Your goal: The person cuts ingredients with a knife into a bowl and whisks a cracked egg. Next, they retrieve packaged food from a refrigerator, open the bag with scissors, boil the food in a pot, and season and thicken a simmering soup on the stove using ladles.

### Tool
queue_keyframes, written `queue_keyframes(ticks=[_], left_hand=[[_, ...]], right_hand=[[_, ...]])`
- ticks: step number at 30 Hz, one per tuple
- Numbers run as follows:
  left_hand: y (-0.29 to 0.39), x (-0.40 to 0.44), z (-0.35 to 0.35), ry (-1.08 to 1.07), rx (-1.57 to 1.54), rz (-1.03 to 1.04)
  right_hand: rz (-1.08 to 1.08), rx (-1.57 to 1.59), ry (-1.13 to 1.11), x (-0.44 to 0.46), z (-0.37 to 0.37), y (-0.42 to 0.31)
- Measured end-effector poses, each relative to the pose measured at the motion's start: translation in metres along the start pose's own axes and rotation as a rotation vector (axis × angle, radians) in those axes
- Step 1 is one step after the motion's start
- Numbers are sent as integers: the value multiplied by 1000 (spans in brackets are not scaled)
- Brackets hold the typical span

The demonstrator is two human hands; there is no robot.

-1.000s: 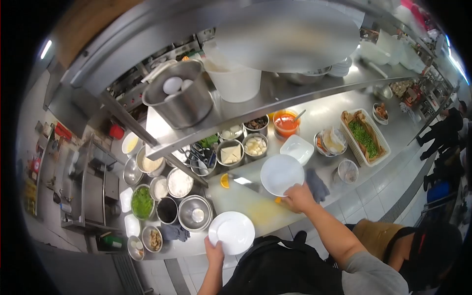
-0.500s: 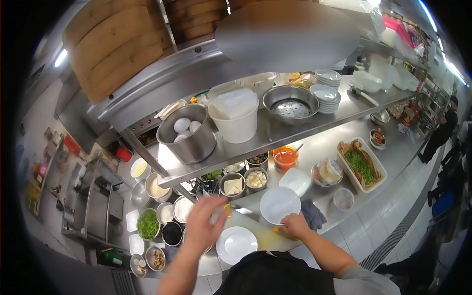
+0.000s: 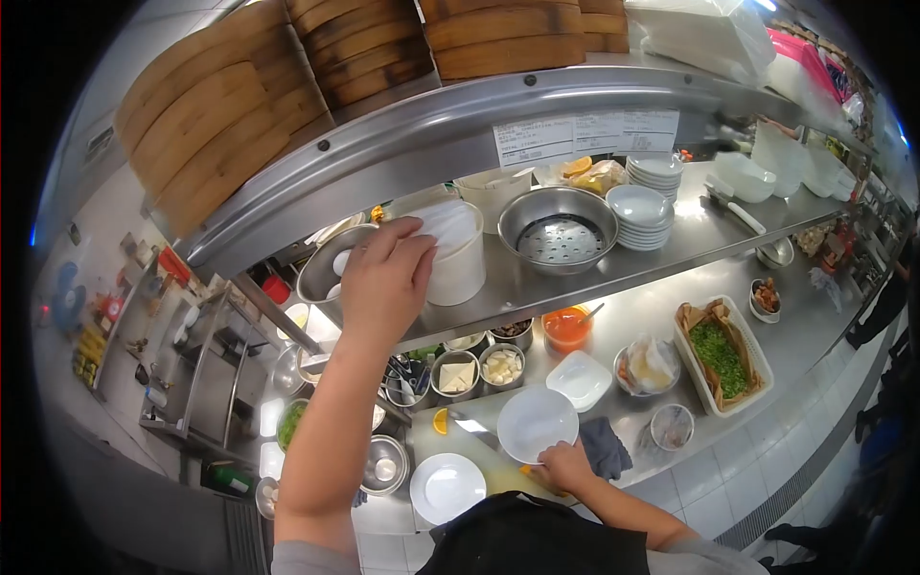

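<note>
My right hand (image 3: 563, 467) grips the near rim of a translucent white plastic bowl (image 3: 537, 422), held above the cutting board (image 3: 431, 434). Up at the shelf, my left hand (image 3: 388, 273) reaches to the near left rim of a white tub (image 3: 458, 273). Thin clear plastic pieces (image 3: 448, 222) fill that tub; the fingertips are bent beside them, with nothing visibly held. Left of the hand stands a metal pot (image 3: 314, 280) of eggs, partly hidden by it. A white plate (image 3: 448, 489), an orange wedge (image 3: 440, 422) and a knife blade (image 3: 476, 432) lie below.
On the shelf stand a perforated metal bowl (image 3: 559, 230) and stacked small dishes (image 3: 640, 218). Bamboo steamers (image 3: 503, 38) line the rack above. Along the counter are a tub of red sauce (image 3: 567, 329), a white square dish (image 3: 579, 381) and a basket of chopped greens (image 3: 752, 379).
My left hand has risen from above the counter to the white tub on the shelf. The camera view has tilted upward. My right hand still holds the bowl in about the same place.
</note>
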State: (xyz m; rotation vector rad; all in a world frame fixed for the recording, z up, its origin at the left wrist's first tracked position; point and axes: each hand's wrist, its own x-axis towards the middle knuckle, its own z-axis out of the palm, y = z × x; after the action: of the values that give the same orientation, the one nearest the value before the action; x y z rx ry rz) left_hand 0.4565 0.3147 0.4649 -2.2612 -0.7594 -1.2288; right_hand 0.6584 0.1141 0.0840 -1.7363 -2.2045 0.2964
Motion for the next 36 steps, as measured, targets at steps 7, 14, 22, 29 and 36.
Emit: queue_keyframes(ticks=[7,14,22,29,36], left_hand=[[-8,6,-2,170,161,205],[-3,4,-10,200,-95,-87],[33,-59,-74,210,-244,-134],[73,-349,-24,-360,-286,-589],[127,-514,-25,-688,-265,-581]], right_hand=[[-59,-10,-30,5,-3,8],[-66,-5,-6,8,7,15],[-105,11,-8,9,10,20],[161,500,94,32,-19,8],[-130,527,-119,55,-18,-62]])
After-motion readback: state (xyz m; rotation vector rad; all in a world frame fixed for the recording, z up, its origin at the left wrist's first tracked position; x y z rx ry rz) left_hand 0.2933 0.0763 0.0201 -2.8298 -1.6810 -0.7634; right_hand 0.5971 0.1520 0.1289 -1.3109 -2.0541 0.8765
